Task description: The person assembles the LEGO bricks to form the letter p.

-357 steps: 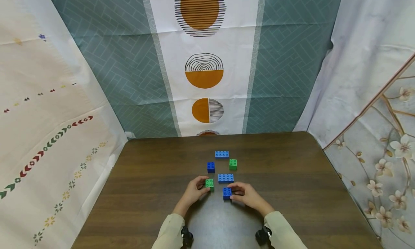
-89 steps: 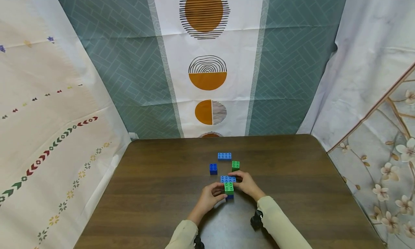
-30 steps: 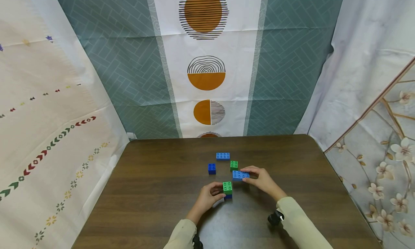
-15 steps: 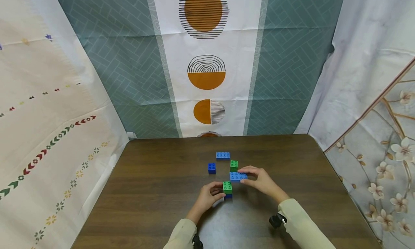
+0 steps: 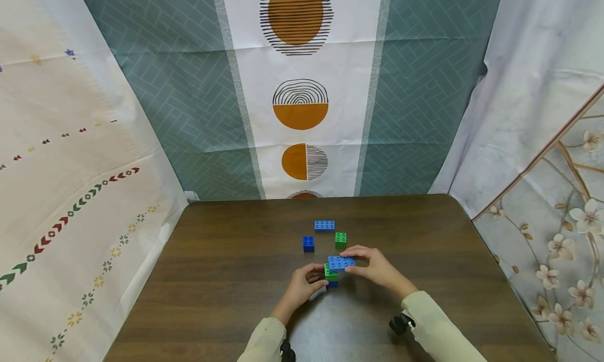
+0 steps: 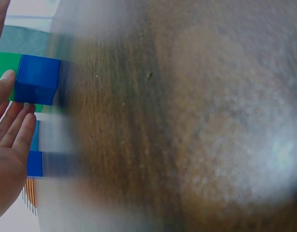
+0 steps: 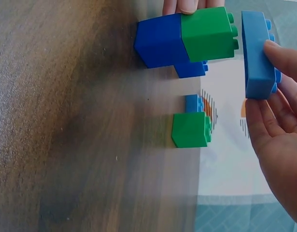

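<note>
A green toy brick (image 5: pixel 331 274) sits on a dark blue toy brick (image 6: pixel 38 79) in a two-high stack on the table. My left hand (image 5: pixel 303 288) holds the stack from the left, thumb and fingers on opposite sides of the green one. My right hand (image 5: pixel 375 267) pinches a long light blue brick (image 5: pixel 341 263) between thumb and fingers. In the right wrist view that brick (image 7: pixel 258 55) hangs just over the green studs, with a narrow gap between. From the head it overlaps the top of the green brick.
Beyond the hands stand another green brick (image 5: pixel 341 240), a small dark blue brick (image 5: pixel 308 244) and a second long light blue brick (image 5: pixel 324 226). They rest on the brown wooden table (image 5: pixel 226 257). Patterned cloths (image 5: pixel 415 100) hang behind and at both sides.
The green brick went onto the dark blue one. My right hand picked up the long light blue brick, moved it right, then back left over the stack. My left hand has stayed there lately.
</note>
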